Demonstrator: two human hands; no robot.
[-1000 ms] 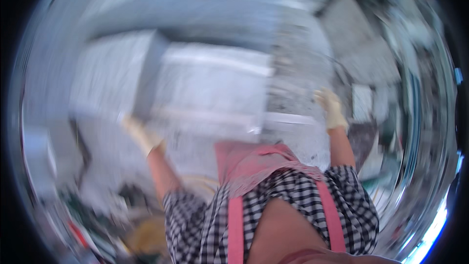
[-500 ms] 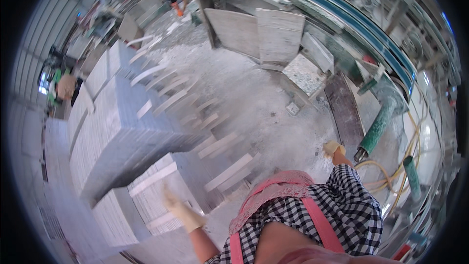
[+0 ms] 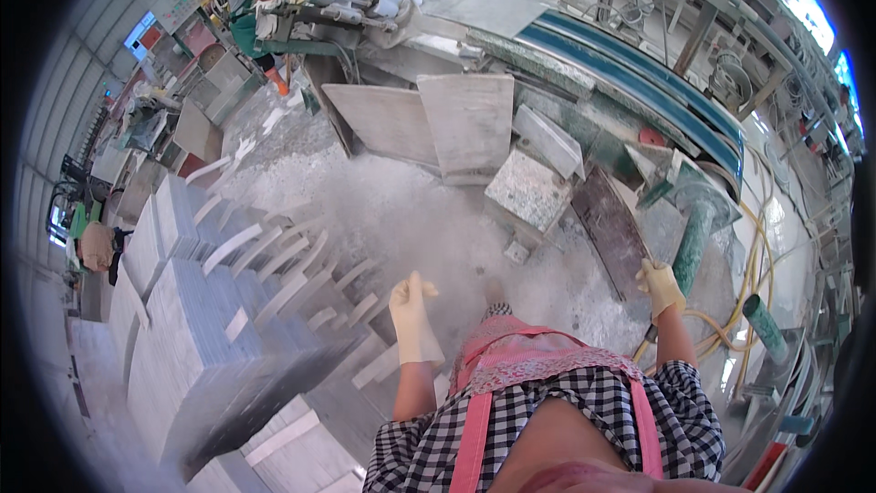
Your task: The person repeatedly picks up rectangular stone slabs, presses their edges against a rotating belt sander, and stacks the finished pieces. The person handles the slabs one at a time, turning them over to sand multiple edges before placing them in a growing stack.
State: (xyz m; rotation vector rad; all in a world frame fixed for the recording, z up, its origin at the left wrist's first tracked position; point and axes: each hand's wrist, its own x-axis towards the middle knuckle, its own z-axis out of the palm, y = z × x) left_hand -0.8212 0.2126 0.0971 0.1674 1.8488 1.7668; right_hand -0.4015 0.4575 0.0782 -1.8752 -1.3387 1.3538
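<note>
My left hand [image 3: 413, 321], in a cream glove, is raised in front of me with its fingers curled together and nothing visible in them. It hovers right of the stacked grey stone slabs [image 3: 192, 329], apart from them. Light narrow strips [image 3: 274, 288] stick out from the slabs' side. My right hand [image 3: 662, 290], gloved alike, hangs near the lower end of a dark reddish-brown board [image 3: 610, 228]. Its fingers are bent but somewhat apart, with nothing seen between them; whether they touch the board is unclear.
Large stone panels [image 3: 465, 128] lean against the machine bed with blue rails [image 3: 639, 64]. A speckled block [image 3: 529, 187] stands on the dusty floor. Right of me are a green pipe [image 3: 695, 242] and yellow hoses [image 3: 753, 283]. A person [image 3: 246, 14] stands at far left by a motor.
My left hand has come off the lower slab stack, rising and moving right. My right hand has lifted slightly and shifted right. The view has turned, showing more of the far machinery.
</note>
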